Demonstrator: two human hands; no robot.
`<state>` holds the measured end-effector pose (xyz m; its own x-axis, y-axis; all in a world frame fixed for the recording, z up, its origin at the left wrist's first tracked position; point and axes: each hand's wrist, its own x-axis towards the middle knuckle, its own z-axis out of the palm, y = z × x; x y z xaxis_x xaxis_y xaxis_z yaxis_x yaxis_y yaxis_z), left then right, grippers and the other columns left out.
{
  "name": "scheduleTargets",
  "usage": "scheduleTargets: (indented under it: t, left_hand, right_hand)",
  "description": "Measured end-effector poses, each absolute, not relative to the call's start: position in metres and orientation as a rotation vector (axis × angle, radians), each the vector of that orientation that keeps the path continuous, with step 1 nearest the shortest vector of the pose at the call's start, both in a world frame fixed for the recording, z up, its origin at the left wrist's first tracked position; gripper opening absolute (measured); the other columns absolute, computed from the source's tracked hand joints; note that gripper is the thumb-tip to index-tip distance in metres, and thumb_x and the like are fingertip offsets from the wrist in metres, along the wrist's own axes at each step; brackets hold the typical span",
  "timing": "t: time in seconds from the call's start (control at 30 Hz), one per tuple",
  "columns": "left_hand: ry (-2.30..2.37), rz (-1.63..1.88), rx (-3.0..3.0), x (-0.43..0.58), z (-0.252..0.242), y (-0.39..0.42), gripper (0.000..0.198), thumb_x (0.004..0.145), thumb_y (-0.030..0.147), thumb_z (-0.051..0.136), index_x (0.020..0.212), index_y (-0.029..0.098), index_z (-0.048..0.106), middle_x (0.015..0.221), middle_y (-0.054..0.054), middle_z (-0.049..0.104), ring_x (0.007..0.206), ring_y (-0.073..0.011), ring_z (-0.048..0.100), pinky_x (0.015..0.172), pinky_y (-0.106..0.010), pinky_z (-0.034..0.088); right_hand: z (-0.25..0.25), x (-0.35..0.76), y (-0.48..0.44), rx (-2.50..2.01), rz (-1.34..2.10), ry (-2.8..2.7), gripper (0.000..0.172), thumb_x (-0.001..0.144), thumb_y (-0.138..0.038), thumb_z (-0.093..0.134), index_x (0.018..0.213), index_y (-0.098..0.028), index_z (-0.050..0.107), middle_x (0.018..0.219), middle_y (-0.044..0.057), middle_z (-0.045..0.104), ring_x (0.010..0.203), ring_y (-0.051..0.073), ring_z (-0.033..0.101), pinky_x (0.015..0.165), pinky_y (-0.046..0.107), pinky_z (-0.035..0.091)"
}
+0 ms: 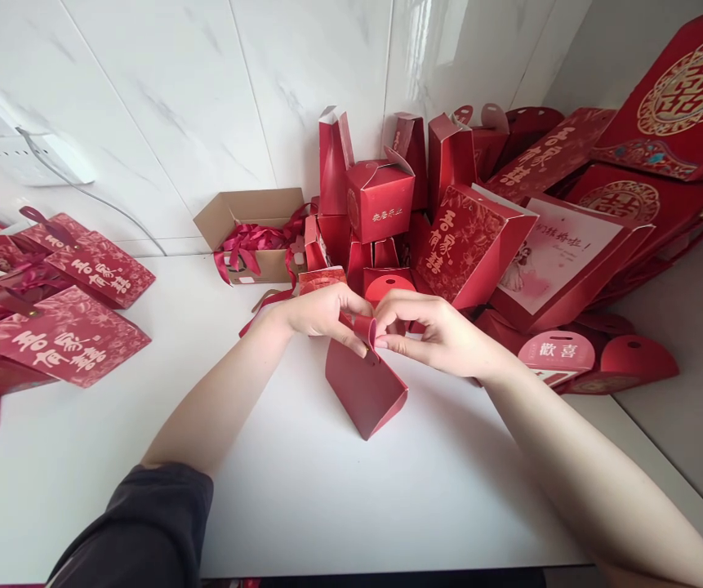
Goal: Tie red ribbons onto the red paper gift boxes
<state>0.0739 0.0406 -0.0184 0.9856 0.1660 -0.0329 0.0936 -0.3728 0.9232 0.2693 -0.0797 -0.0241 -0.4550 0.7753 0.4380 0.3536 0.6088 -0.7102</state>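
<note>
A small dark red paper gift box (363, 390) stands on the white table in front of me, its plain side facing me and its top narrowing to a ridge. My left hand (330, 314) pinches the looped strap (364, 328) at the top of the box, thumb and fingers on either side. From the right, my right hand (418, 327) closes its thumb and forefinger at the same top edge. What the right fingertips hold there is too small to make out. A tiny stud shows on the strap near my left thumb.
An open cardboard box (259, 278) of red ribbon (259, 238) stands by the tiled wall. Red gift boxes (381, 200) crowd the back and right. More strapped boxes (69, 335) lie at left. A cable (100, 196) hangs from the wall socket (45, 161).
</note>
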Motion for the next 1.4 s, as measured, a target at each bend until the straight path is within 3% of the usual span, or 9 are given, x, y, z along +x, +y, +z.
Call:
scheduleTargets:
  t: [0.2, 0.33, 0.5, 0.6, 0.73, 0.8, 1.03, 1.3, 1.4]
  left_hand:
    - [0.289, 0.27, 2.01, 0.078, -0.016, 0.035, 0.045, 0.061, 0.033, 0.087, 0.094, 0.018, 0.06, 0.101, -0.004, 0.062, 0.098, -0.0203, 0.062, 0.086, -0.035, 0.049]
    - [0.427, 0.538, 2.288, 0.077, -0.009, 0.028, 0.053, 0.056, 0.045, 0.088, 0.084, 0.019, 0.052, 0.095, -0.002, 0.051, 0.086, -0.0163, 0.053, 0.072, -0.029, 0.045]
    - [0.52, 0.603, 2.668, 0.072, 0.007, 0.013, 0.042, 0.07, 0.05, 0.079, 0.062, 0.018, 0.053, 0.079, -0.001, 0.051, 0.076, -0.016, 0.048, 0.074, -0.032, 0.04]
    - [0.448, 0.438, 2.8, 0.07, 0.014, 0.005, 0.028, 0.085, 0.042, 0.066, 0.07, 0.019, 0.061, 0.069, 0.001, 0.055, 0.072, -0.0155, 0.051, 0.086, -0.036, 0.037]
    - [0.45, 0.251, 2.721, 0.069, 0.02, -0.004, 0.023, 0.094, 0.026, 0.047, 0.078, 0.02, 0.062, 0.072, -0.001, 0.06, 0.069, -0.0157, 0.053, 0.073, -0.032, 0.039]
    - [0.498, 0.233, 2.694, 0.068, 0.022, -0.01, 0.026, 0.095, 0.026, 0.042, 0.076, 0.019, 0.059, 0.07, -0.001, 0.059, 0.066, -0.0153, 0.052, 0.067, -0.031, 0.038]
    - [0.76, 0.253, 2.629, 0.069, 0.029, -0.037, 0.03, 0.083, 0.05, 0.061, 0.081, 0.02, 0.057, 0.079, -0.001, 0.064, 0.068, -0.0162, 0.057, 0.054, -0.028, 0.036]
    - [0.946, 0.196, 2.661, 0.064, 0.032, -0.042, 0.012, 0.084, 0.027, 0.053, 0.074, 0.021, 0.054, 0.061, 0.003, 0.056, 0.056, -0.013, 0.048, 0.052, -0.027, 0.033]
    - [0.952, 0.216, 2.641, 0.063, 0.031, -0.033, 0.013, 0.084, 0.024, 0.05, 0.083, 0.023, 0.063, 0.065, 0.002, 0.06, 0.056, -0.0135, 0.049, 0.05, -0.027, 0.032]
  right_hand:
    - [-0.017, 0.272, -0.086, -0.994, 0.737, -2.046, 0.006, 0.092, -0.02, 0.056, 0.088, -0.021, 0.061, 0.085, 0.001, 0.066, 0.075, 0.015, 0.06, 0.068, 0.027, 0.047]
    - [-0.013, 0.274, -0.089, -1.063, 0.761, -1.997, 0.007, 0.089, -0.014, 0.054, 0.088, -0.021, 0.056, 0.084, 0.001, 0.066, 0.075, 0.016, 0.061, 0.064, 0.026, 0.047]
    - [-0.012, 0.275, -0.088, -1.059, 0.77, -1.999, 0.009, 0.088, -0.012, 0.052, 0.09, -0.021, 0.055, 0.087, 0.002, 0.064, 0.078, 0.017, 0.06, 0.069, 0.029, 0.049]
    - [-0.014, 0.276, -0.087, -1.05, 0.765, -2.003, 0.011, 0.087, -0.011, 0.052, 0.091, -0.021, 0.055, 0.087, 0.002, 0.063, 0.078, 0.016, 0.059, 0.07, 0.029, 0.048]
    - [-0.017, 0.275, -0.086, -1.039, 0.789, -1.962, 0.011, 0.089, -0.011, 0.05, 0.093, -0.021, 0.055, 0.088, 0.002, 0.065, 0.081, 0.017, 0.062, 0.074, 0.031, 0.05]
    - [-0.017, 0.274, -0.087, -1.054, 0.752, -1.95, 0.011, 0.09, -0.011, 0.05, 0.092, -0.02, 0.056, 0.087, 0.002, 0.066, 0.08, 0.017, 0.063, 0.074, 0.03, 0.051]
    - [-0.013, 0.271, -0.091, -1.116, 0.637, -1.971, 0.011, 0.088, -0.01, 0.053, 0.091, -0.021, 0.057, 0.086, 0.0, 0.066, 0.073, 0.015, 0.064, 0.069, 0.027, 0.052]
    - [-0.012, 0.272, -0.089, -1.054, 0.328, -2.05, 0.009, 0.087, -0.018, 0.063, 0.095, -0.019, 0.06, 0.098, 0.006, 0.062, 0.09, 0.02, 0.058, 0.082, 0.034, 0.049]
    - [-0.014, 0.273, -0.087, -1.122, 0.367, -2.07, 0.005, 0.092, -0.024, 0.06, 0.09, -0.02, 0.062, 0.089, 0.003, 0.064, 0.081, 0.018, 0.059, 0.073, 0.03, 0.047]
